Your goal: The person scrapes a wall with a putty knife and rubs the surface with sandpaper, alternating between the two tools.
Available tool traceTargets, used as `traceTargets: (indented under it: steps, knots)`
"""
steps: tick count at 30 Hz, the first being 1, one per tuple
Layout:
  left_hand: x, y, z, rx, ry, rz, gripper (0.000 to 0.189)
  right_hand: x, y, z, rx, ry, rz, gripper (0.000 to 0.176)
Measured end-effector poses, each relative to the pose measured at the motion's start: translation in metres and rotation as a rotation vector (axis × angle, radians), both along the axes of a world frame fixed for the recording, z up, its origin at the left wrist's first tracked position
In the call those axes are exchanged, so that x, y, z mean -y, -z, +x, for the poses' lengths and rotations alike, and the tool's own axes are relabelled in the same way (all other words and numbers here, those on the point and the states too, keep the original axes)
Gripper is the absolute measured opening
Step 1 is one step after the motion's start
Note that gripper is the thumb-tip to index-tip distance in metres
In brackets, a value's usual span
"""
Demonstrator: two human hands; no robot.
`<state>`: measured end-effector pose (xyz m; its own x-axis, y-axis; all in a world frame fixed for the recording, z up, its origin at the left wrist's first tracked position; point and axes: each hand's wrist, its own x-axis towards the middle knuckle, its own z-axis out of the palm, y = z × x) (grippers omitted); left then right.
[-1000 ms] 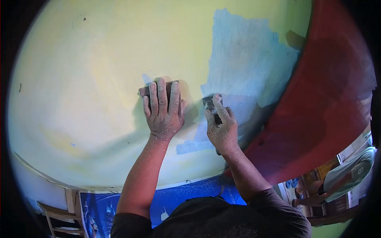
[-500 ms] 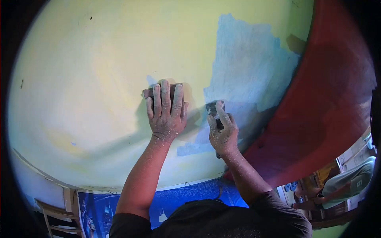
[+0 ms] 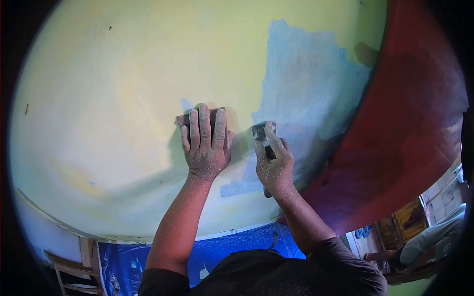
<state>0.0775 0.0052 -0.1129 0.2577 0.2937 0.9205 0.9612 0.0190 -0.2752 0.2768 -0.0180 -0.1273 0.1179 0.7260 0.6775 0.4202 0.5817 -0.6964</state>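
Dusty and spread flat, my left hand (image 3: pixel 205 143) presses a brown sheet (image 3: pixel 214 114), which looks like sandpaper, against the pale yellow wall (image 3: pixel 123 74). To its right, my right hand (image 3: pixel 276 165) grips a dark scraper-like tool (image 3: pixel 263 130) with a pale-smeared end, at the lower left of a light-blue patch (image 3: pixel 306 74) on the wall. Its handle end shows below the palm. Pale dust coats both hands and forearms.
A dark red curved surface (image 3: pixel 395 123) borders the wall at the right. Below hangs a blue printed sheet (image 3: pixel 133 261). A wooden chair (image 3: pixel 74 269) stands at lower left. Another person (image 3: pixel 434 237) is at lower right, near a yellow-brown cloth (image 3: pixel 411 222).
My right hand and its tool have shifted slightly left and up. My left hand and the sheet sit slightly lower. The other person has moved lower and to the right.
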Motion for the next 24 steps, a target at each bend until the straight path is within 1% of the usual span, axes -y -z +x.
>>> traceTargets:
  steps: [5, 11, 14, 17, 20, 24]
  knots:
    - [-0.001, -0.002, -0.001, -0.013, -0.002, 0.014, 0.06, -0.003, 0.01, 0.001, -0.001, 0.005, 0.024, 0.059]
    - [0.0, 0.002, 0.001, 0.013, 0.012, 0.007, 0.059, -0.004, -0.005, -0.002, -0.001, 0.0, 0.046, 0.058]
    - [-0.001, 0.0, -0.001, -0.003, 0.004, 0.019, 0.059, -0.015, 0.014, -0.002, 0.03, 0.026, 0.212, 0.058]
    - [-0.002, -0.001, -0.001, -0.006, 0.009, 0.016, 0.058, -0.008, 0.018, 0.0, -0.004, 0.001, 0.06, 0.057]
    - [-0.002, -0.001, 0.0, 0.003, 0.024, 0.022, 0.058, -0.003, -0.006, -0.002, -0.003, -0.007, 0.019, 0.058]
    - [-0.002, -0.001, 0.0, 0.003, 0.014, 0.013, 0.058, -0.005, -0.014, -0.005, -0.024, -0.009, 0.01, 0.058]
